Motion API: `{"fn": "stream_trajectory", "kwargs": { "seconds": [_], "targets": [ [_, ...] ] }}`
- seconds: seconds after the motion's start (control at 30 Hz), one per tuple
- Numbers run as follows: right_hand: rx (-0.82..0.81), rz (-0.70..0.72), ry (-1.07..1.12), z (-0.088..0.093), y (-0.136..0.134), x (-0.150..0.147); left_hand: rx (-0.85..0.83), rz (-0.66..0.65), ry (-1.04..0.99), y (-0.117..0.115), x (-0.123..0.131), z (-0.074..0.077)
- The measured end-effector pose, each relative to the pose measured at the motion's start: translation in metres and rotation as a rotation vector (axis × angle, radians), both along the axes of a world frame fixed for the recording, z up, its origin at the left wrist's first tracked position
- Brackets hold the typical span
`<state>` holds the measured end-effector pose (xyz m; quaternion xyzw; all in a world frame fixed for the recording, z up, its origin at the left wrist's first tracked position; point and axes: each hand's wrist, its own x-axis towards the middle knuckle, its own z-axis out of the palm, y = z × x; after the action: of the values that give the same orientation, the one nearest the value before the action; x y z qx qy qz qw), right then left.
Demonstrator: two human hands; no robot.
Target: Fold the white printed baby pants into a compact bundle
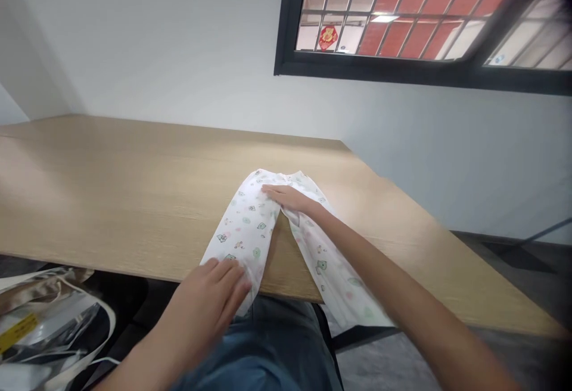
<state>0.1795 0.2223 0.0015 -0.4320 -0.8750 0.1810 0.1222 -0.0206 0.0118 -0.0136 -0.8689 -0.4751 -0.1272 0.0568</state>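
Printed white trousers point(243, 224) lie flat on the table point(134, 200), legs apart and unfolded, cuffs over its near edge; left hand point(206, 295) spread on one cuff, right hand point(290, 198) spread near the waist, neither pinching.

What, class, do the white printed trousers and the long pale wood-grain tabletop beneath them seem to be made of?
The white printed trousers look like soft, matte cotton or a similar fabric, judging by their gentle folds; the exact fibre cannot be told. The long pale wood-grain tabletop looks like laminate or veneer, with fine straight grain and a low sheen, though solid wood is possible.
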Motion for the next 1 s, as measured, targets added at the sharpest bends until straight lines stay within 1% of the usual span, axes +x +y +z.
{"fn": "stream_trajectory", "kwargs": {
  "seconds": [0.07, 0.1, 0.17, 0.2, 0.27, 0.3, 0.33, 0.37, 0.4, 0.43, 0.53, 0.57, 0.63, 0.7, 0.8, 0.83, 0.9, 1.0],
  "targets": [
    [-0.030, 0.002, 0.070, 0.005, -0.017, 0.031, -0.129, -0.046, 0.080, 0.027, 0.017, 0.027],
    [-0.059, -0.012, 0.107, 0.008, -0.027, 0.046, -0.158, -0.079, 0.118, 0.043, 0.030, 0.039],
    [-0.157, -0.070, 0.157, 0.013, -0.043, 0.073, -0.274, -0.175, 0.091, 0.077, 0.063, 0.055],
    [-0.213, -0.102, 0.160, 0.015, -0.049, 0.084, -0.307, -0.202, 0.070, 0.094, 0.082, 0.059],
    [-0.300, -0.128, 0.130, 0.017, -0.054, 0.098, -0.381, -0.230, 0.077, 0.118, 0.118, 0.058],
    [-0.324, -0.117, 0.114, 0.017, -0.052, 0.102, -0.401, -0.221, 0.086, 0.125, 0.133, 0.054],
    [-0.334, -0.096, 0.101, 0.016, -0.049, 0.103, -0.414, -0.214, 0.096, 0.126, 0.145, 0.049],
    [-0.326, -0.079, 0.092, 0.013, -0.043, 0.103, -0.417, -0.215, 0.104, 0.121, 0.155, 0.044],
    [-0.300, -0.070, 0.087, 0.010, -0.037, 0.102, -0.413, -0.235, 0.110, 0.112, 0.161, 0.038],
    [-0.259, -0.067, 0.086, 0.006, -0.030, 0.099, -0.410, -0.274, 0.117, 0.097, 0.166, 0.033],
    [-0.094, -0.092, 0.118, -0.008, -0.010, 0.088, -0.398, -0.461, 0.134, 0.043, 0.172, 0.022],
    [-0.049, -0.108, 0.139, -0.012, -0.005, 0.084, -0.371, -0.509, 0.136, 0.027, 0.174, 0.019],
    [0.006, -0.144, 0.186, -0.019, 0.001, 0.079, -0.279, -0.540, 0.122, 0.007, 0.179, 0.011],
    [0.035, -0.182, 0.226, -0.023, 0.004, 0.077, -0.201, -0.507, 0.037, 0.004, 0.187, 0.002],
    [0.090, -0.268, 0.278, -0.025, 0.005, 0.080, -0.172, -0.398, -0.174, 0.019, 0.198, -0.009],
    [0.115, -0.308, 0.293, -0.025, 0.005, 0.082, -0.159, -0.359, -0.215, 0.025, 0.200, -0.012],
    [0.160, -0.384, 0.314, -0.025, 0.006, 0.085, -0.099, -0.301, -0.221, 0.032, 0.203, -0.016],
    [0.165, -0.443, 0.322, -0.023, 0.008, 0.088, -0.006, -0.279, -0.187, 0.031, 0.203, -0.021]
  ]
}}
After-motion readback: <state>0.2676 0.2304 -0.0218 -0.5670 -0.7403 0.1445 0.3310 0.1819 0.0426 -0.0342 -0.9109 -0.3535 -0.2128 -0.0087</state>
